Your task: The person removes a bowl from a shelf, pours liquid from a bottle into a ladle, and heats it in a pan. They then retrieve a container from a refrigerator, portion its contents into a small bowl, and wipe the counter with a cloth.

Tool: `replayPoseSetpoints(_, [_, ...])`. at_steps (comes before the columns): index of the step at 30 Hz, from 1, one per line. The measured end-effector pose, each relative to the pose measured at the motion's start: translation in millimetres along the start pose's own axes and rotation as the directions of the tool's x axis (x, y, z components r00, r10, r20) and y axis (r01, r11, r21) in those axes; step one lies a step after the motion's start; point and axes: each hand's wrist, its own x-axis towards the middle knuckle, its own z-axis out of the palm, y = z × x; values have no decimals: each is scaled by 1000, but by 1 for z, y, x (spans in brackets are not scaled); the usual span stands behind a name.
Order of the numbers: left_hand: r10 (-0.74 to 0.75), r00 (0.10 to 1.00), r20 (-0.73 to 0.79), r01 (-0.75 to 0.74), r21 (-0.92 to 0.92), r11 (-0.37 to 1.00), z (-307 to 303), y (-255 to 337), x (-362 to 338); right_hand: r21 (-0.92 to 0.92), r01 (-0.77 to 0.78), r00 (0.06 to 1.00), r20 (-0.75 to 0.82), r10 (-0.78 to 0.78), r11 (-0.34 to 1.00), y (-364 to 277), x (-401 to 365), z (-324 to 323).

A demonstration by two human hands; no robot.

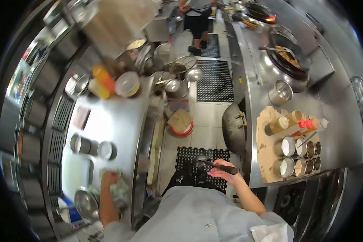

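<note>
At the lower left, my left hand (110, 177) is on a pale greenish cloth (119, 188) on the steel counter, its fingers closed on it and partly blurred. Nearby on that counter are a metal cup (80, 144) and a small white-topped container (105, 150). In front of my body, my right hand (224, 171) grips a ladle (228, 169) by its dark handle. The ladle's round metal head points left, over the black floor mat (181, 159).
On the right counter, cardboard (266, 169) bears sauce bottles (279, 124) and several seasoning tins (287, 146). Beyond them are a metal pot (281, 93) and a wok (288, 60) with food. A large wok (232, 128) leans against the right counter. Another person (197, 24) stands up the aisle.
</note>
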Motion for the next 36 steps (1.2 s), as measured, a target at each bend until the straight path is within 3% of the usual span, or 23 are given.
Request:
replayPoseSetpoints(1, [-15,1000,26,11,144,989,-2,4,-2,7,6,1000,-7,-6,1000,-16,16,0])
replayPoseSetpoints(2, [-34,998,45,31,56,998,-11,16,-11,18,20,1000,-12,-20,1000,-33,34,3])
replayPoseSetpoints(3, [-68,996,50,59,163,985,-1,-2,1,-7,-15,994,-108,14,1000,-51,46,11])
replayPoseSetpoints(4, [55,996,73,-74,280,957,-6,-11,2,-5,21,993,-120,-21,1000,-57,62,3])
replayPoseSetpoints(5, [-38,995,94,-39,703,711,-6,10,5,-10,59,990,-129,-60,998,-65,83,-6])
replayPoseSetpoints(6, [-112,958,265,-145,782,606,3,-40,35,-93,117,984,-125,-128,989,-75,103,-6])
replayPoseSetpoints(8, [-17,950,312,-177,584,792,-46,110,9,-307,194,963,-121,-240,932,-106,128,-17])
replayPoseSetpoints(10, [-110,966,233,86,114,990,-75,277,6,-498,186,917,-222,-332,847,-143,141,-9])
replayPoseSetpoints(11, [91,977,194,-53,-196,979,-55,293,36,-624,170,893,-230,-387,763,-167,152,-6])
replayPoseSetpoints(12, [281,958,50,-223,-484,846,-41,335,51,-610,213,858,-256,-445,763,-185,168,-6])
replayPoseSetpoints(13, [333,943,10,-267,-576,772,-26,364,78,-599,253,824,-279,-494,760,-202,184,-8])
replayPoseSetpoints(14, [373,928,9,-339,-398,853,-18,395,101,-596,244,808,-313,-500,765,-225,199,-5])
replayPoseSetpoints(17, [544,835,-87,-509,-500,701,-8,514,147,-533,327,772,-326,-546,780,-288,269,-28])
replayPoseSetpoints(20, [767,614,-185,-778,-306,549,9,591,206,-445,270,767,-436,-470,854,-365,321,-11])
replayPoseSetpoints(21, [781,595,-190,-802,-215,558,14,612,228,-570,247,726,-427,-539,784,-384,351,-25])
replayPoseSetpoints(23, [815,543,-202,-834,-14,552,24,645,274,-508,302,680,-478,-556,806,-419,426,-57])
replayPoseSetpoints(24, [775,604,-186,-785,30,619,30,659,298,-344,273,768,-485,-419,898,-445,454,-70])
replayPoseSetpoints(25, [745,649,-154,-744,76,664,31,675,319,-389,278,734,-504,-456,878,-470,477,-76])
replayPoseSetpoints(27, [608,782,-141,-584,178,792,29,703,357,-378,146,778,-527,-343,914,-511,536,-120])
replayPoseSetpoints(29, [536,833,-138,-488,273,829,36,717,390,-289,258,825,-431,-366,922,-528,621,-199])
replayPoseSetpoints(31, [382,922,-54,-369,170,914,36,732,405,-306,-34,715,-672,-190,952,-585,612,-178])
replayPoseSetpoints(32, [345,936,-64,-327,193,925,26,737,396,-361,-92,787,-597,-154,928,-587,632,-218])
replayPoseSetpoints(36, [81,997,-2,-76,340,938,23,753,411,-527,-345,795,-604,-57,776,-627,646,-254])
